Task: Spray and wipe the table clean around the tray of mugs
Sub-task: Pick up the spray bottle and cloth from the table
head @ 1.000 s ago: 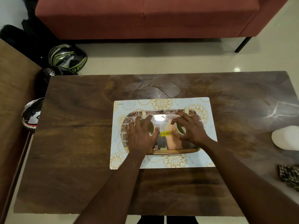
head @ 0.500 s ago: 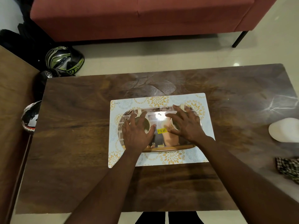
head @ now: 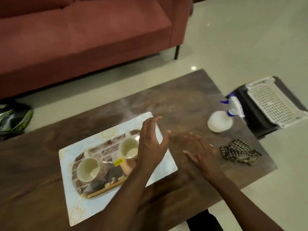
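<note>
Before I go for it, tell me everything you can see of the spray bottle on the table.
The spray bottle has a rounded, milky white body that looks like plastic, and a trigger head in white with blue or purple parts, its nozzle pointing left. It seems to stand upright on the wooden table near the far right edge. Nothing touches it: the right hand hovers open nearer the camera, and the checked cloth lies apart in front of it. Blur hides any label or fill level.
</note>
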`<state>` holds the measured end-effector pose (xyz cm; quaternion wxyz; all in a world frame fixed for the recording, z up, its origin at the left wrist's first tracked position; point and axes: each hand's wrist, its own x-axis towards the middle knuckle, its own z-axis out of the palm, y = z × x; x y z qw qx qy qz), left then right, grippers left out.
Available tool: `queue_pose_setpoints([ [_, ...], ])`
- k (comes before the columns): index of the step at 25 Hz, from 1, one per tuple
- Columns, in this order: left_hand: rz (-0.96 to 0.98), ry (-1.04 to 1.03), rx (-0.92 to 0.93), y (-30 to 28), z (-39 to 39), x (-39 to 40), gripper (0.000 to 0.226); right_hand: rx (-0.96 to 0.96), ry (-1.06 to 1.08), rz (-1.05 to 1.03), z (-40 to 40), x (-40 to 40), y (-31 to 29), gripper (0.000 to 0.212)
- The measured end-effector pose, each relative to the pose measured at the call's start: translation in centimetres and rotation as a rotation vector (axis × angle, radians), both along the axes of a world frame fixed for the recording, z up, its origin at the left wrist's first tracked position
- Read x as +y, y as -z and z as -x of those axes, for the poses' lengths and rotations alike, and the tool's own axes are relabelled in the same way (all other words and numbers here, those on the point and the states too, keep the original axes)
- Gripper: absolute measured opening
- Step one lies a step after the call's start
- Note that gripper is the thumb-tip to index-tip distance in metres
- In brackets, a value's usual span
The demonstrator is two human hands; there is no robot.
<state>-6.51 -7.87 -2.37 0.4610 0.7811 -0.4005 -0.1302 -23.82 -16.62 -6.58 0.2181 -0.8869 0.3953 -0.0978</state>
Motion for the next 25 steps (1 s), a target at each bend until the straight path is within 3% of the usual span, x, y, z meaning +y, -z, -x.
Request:
queue_pose_setpoints([
  [4,-0.090,0.131,0.137,2.5,7.9,-9.9,0.064,0.112,0.116,-0.130,9.8,-8.0,3.0,0.076],
  [6,-0.172,0.181,0.238,3.9,11.6,-14.3,0.082,0.173,0.105,-0.155,13.7,-11.2,4.7,0.073],
  [10,-0.287,0.208,0.304,5.8,15.5,-21.5,0.114,0.482,-0.216,-0.236,18.1,-14.8,8.3,0.080],
  [12,-0.327,0.160,0.354,6.4,15.8,-23.3,0.119,0.461,-0.304,-0.148,19.1,-15.6,9.5,0.086],
  [15,-0.333,0.099,0.284,7.3,17.0,-23.8,0.113,0.427,-0.328,-0.079,20.2,-15.9,10.9,0.090],
  [18,-0.342,0.037,0.186,8.5,17.3,-23.7,0.092,0.414,-0.304,-0.081,20.6,-15.8,11.7,0.092],
  [21,-0.354,0.021,0.204,9.0,17.4,-23.9,0.063,0.382,-0.334,-0.076,20.5,-15.5,11.7,0.086],
  [25,-0.269,0.038,0.232,9.5,17.7,-24.2,0.047,0.285,-0.282,-0.122,20.4,-15.6,10.6,0.071],
])
